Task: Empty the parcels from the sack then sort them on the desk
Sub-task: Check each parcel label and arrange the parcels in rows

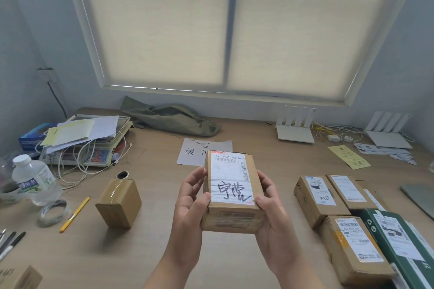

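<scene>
The small brown cardboard parcel with a white handwritten label [232,191] is held up above the wooden bench [164,230], clasped at its sides by the left hand [191,202] and right hand [270,204]. The taped faces look slick (a slip risk), and misreading the label could send it wrongly to the sorted cluster of labelled boxes [328,197] at right.

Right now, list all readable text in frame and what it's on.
"42 1H431 00 049", roughly: printed top line, label of held parcel; handwritten characters below unclear.
"缓": white sheet on the desk; rest hidden behind the parcel.
"补水": water bottle label, partly legible.
Labels on the parcels at right, yellow slip: too small.
</scene>
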A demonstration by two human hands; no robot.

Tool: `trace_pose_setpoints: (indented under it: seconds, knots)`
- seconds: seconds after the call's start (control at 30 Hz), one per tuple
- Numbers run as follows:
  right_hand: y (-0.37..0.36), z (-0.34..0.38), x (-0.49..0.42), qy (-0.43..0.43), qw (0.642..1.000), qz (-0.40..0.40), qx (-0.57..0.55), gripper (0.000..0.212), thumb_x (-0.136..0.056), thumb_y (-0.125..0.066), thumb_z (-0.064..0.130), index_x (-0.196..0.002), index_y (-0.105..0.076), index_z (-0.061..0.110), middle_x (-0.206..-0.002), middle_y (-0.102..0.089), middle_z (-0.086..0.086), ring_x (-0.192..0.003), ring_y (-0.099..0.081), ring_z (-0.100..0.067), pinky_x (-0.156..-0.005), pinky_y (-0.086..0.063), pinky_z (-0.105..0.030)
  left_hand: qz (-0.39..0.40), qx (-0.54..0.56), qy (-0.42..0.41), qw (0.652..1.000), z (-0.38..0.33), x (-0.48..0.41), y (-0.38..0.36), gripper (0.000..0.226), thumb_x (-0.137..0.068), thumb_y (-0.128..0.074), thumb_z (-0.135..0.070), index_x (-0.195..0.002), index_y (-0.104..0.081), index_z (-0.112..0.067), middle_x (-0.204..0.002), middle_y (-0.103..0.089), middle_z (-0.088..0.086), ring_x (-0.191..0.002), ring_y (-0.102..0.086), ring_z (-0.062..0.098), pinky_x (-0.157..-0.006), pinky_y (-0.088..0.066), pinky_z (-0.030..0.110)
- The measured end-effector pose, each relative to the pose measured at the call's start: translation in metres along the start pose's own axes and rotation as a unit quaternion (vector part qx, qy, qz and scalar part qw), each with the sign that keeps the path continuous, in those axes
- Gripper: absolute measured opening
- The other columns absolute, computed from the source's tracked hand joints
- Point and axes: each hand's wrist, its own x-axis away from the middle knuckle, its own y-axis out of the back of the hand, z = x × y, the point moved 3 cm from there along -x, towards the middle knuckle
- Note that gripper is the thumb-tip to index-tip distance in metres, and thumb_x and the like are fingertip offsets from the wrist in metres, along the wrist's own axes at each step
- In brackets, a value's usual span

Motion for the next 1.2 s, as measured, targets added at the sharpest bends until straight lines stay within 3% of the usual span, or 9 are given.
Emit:
trace_pose_setpoints:
  seconds: [0.07,0.23,0.37,0.6,0.73,0.83,0.9,1.07,1.2]
  knots:
    - [0.001,-0.001,0.002,-0.007,1.0,0.001,0.013,0.074,-0.069,-0.069,0.034,-0.139,-0.05,0.025,-0.137,-0.063,-0.013,-0.121,-0.064,-0.033,-0.088,-0.052,-0.046,0.014,-0.016,0.014,1.0,0.002,-0.001,-0.001,0.061,-0.071,-0.07,-0.037,-0.131,-0.058,-0.036,-0.137,-0.062,0.003,-0.127,-0.06,0.027,-0.099,-0.05,0.054]
    - [0.012,-0.01,0.007,-0.052,0.997,0.026,0.059,0.063,-0.084,-0.056,0.025,-0.145,-0.045,0.04,-0.14,-0.062,-0.009,-0.127,-0.059,-0.035,-0.107,-0.045,-0.059,0.025,-0.032,0.049,0.998,0.017,-0.003,0.002,0.074,-0.063,-0.075,-0.038,-0.132,-0.048,-0.044,-0.135,-0.063,-0.006,-0.122,-0.064,0.021,-0.089,-0.056,0.041]
    - [0.027,-0.016,0.015,-0.095,0.988,0.015,0.12,0.07,-0.079,-0.063,0.036,-0.143,-0.042,0.055,-0.136,-0.066,0.003,-0.122,-0.064,-0.031,-0.102,-0.05,-0.059,0.034,-0.05,0.103,0.993,0.04,-0.006,0.006,0.088,-0.06,-0.079,-0.039,-0.135,-0.035,-0.055,-0.133,-0.064,0.004,-0.119,-0.065,0.029,-0.1,-0.051,0.052]
    - [0.073,-0.025,0.041,-0.072,0.988,-0.109,0.087,0.065,-0.074,-0.075,0.031,-0.136,-0.057,0.037,-0.132,-0.068,-0.006,-0.118,-0.067,-0.029,-0.096,-0.056,-0.046,0.095,-0.074,0.183,0.976,0.094,-0.011,-0.011,0.083,-0.06,-0.078,-0.041,-0.134,-0.041,-0.05,-0.133,-0.065,-0.001,-0.115,-0.068,0.023,-0.084,-0.053,0.038]
    - [0.113,-0.032,0.061,-0.071,0.979,-0.179,0.061,0.061,-0.08,-0.072,0.023,-0.138,-0.055,0.019,-0.128,-0.07,-0.013,-0.116,-0.068,-0.031,-0.092,-0.056,-0.04,0.112,-0.092,0.222,0.964,0.134,-0.001,-0.03,0.08,-0.062,-0.078,-0.038,-0.131,-0.042,-0.052,-0.132,-0.067,-0.003,-0.114,-0.069,0.022,-0.096,-0.053,0.047]
    - [0.153,-0.036,0.081,-0.087,0.97,-0.227,0.008,0.066,-0.081,-0.08,0.02,-0.138,-0.051,0.009,-0.124,-0.07,-0.021,-0.115,-0.067,-0.038,-0.099,-0.051,-0.047,0.112,-0.119,0.247,0.955,0.167,0.015,-0.051,0.086,-0.062,-0.081,-0.036,-0.135,-0.039,-0.051,-0.135,-0.062,-0.001,-0.111,-0.071,0.021,-0.101,-0.052,0.053]
    - [0.183,-0.037,0.097,-0.108,0.962,-0.25,-0.028,0.057,-0.083,-0.073,0.015,-0.136,-0.053,0.005,-0.121,-0.071,-0.024,-0.113,-0.068,-0.041,-0.101,-0.05,-0.05,0.12,-0.137,0.268,0.946,0.19,0.027,-0.072,0.095,-0.059,-0.083,-0.035,-0.14,-0.035,-0.048,-0.137,-0.058,-0.003,-0.108,-0.072,0.019,-0.101,-0.052,0.053]
    - [0.25,-0.038,0.135,-0.182,0.937,-0.297,-0.025,0.045,-0.085,-0.069,0.016,-0.129,-0.061,0.011,-0.109,-0.076,-0.019,-0.087,-0.075,-0.027,-0.07,-0.058,-0.036,0.103,-0.147,0.332,0.926,0.245,0.052,-0.126,0.106,-0.051,-0.081,-0.028,-0.143,-0.03,-0.041,-0.137,-0.055,-0.003,-0.092,-0.075,0.013,-0.091,-0.059,0.052]
    - [0.289,-0.043,0.141,-0.237,0.92,-0.309,-0.031,0.034,-0.093,-0.067,0.023,-0.127,-0.063,0.023,-0.107,-0.078,-0.013,-0.099,-0.073,-0.029,-0.078,-0.059,-0.043,0.048,-0.138,0.37,0.917,0.285,0.061,-0.144,0.099,-0.06,-0.075,-0.016,-0.146,-0.031,-0.039,-0.139,-0.055,0.004,-0.098,-0.074,0.022,-0.084,-0.061,0.052]
